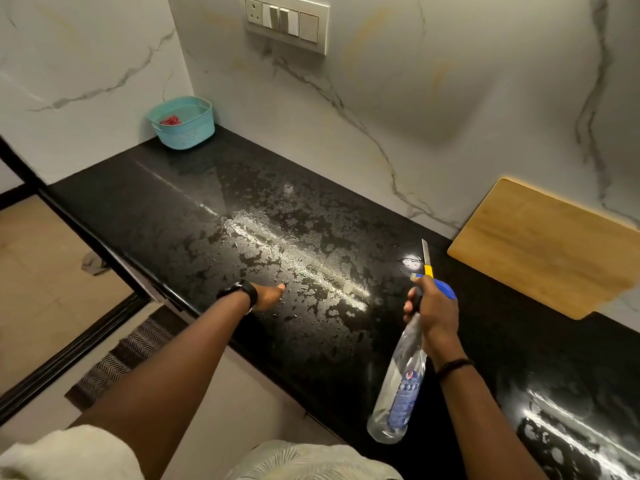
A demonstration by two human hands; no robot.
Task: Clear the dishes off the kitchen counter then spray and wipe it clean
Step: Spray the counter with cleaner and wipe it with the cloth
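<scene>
The black stone counter [145, 209] runs from the far left corner to the near right, and its middle is covered with wet spray droplets [277, 244]. My right hand [433, 313] grips a clear spray bottle [398, 393] with a blue head and a yellow nozzle, held tilted over the counter with its nozzle pointing away from me. My left hand [268, 296] rests flat near the counter's front edge, holding nothing; a black watch sits on its wrist.
A teal plastic basket [183, 128] with something red inside stands in the far corner. A wooden cutting board [543, 247] leans against the marble wall at right. A switch panel [287, 22] is on the wall. A striped mat [121, 358] lies on the floor at left.
</scene>
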